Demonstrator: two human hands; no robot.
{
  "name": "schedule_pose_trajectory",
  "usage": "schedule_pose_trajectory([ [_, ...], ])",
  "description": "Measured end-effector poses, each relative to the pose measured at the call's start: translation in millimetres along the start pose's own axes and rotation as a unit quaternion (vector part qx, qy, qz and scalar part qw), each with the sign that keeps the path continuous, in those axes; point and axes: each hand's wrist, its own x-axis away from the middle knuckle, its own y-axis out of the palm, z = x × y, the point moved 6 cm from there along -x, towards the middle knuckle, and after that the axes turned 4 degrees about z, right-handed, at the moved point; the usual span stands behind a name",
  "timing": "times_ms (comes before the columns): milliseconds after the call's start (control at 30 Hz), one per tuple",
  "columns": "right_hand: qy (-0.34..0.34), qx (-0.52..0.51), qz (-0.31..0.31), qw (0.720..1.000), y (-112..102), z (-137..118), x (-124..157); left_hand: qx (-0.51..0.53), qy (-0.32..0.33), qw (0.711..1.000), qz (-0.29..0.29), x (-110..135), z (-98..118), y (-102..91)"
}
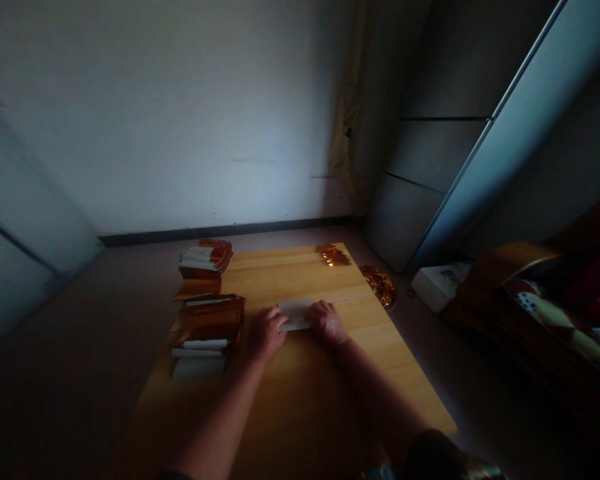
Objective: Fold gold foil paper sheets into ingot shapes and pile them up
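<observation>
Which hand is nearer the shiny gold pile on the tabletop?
The right hand, on the right end of the white paper, this side of the gold pile. The left hand, at the left end, is farther away.

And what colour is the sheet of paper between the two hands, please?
The sheet looks pale grey-white in this dim light, best seen in the head view.

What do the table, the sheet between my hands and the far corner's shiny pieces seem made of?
Table: wood or laminate, smooth, by its grain streaks. Sheet: likely paper, matt, by its thin, dull look. Pieces: perhaps foil, glossy, by their coppery glints.
</observation>
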Motion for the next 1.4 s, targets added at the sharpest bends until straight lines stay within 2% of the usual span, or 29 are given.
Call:
schedule_pose_trajectory([
  [333,0.002,-0.016,0.001,1.000,-3.1,1.8,10.5,-0.043,0.047,0.998,-0.023,10.0,9.8,-8.4],
  [467,-0.018,-0.021,0.007,1.000,-3.2,3.9,14.2,-0.061,0.084,0.994,-0.045,12.5,18.0,-13.8],
  [667,-0.050,-0.031,0.029,0.998,-16.6,4.4,21.5,-0.073,0.120,0.987,-0.080,14.0,21.8,-15.7],
  [733,-0.040,-0.033,0.026,0.998,-16.8,5.2,20.4,-0.071,0.115,0.988,-0.077,13.9,20.9,-15.9],
  [967,0.074,-0.032,0.025,0.996,-2.9,7.4,1.6,-0.099,0.049,0.991,-0.071,7.4,19.3,-7.2],
  [1100,0.145,-0.054,0.027,0.988,-7.1,8.3,-12.4,-0.108,0.013,0.992,-0.068,4.4,19.4,-2.2],
  [1267,0.142,-0.054,-0.063,0.986,-6.4,5.7,-35.1,-0.110,0.012,0.992,-0.059,6.3,18.2,-2.0],
  [1400,0.130,-0.049,-0.100,0.985,-3.0,5.2,-50.7,-0.097,0.005,0.994,-0.058,7.2,17.4,-4.6],
])
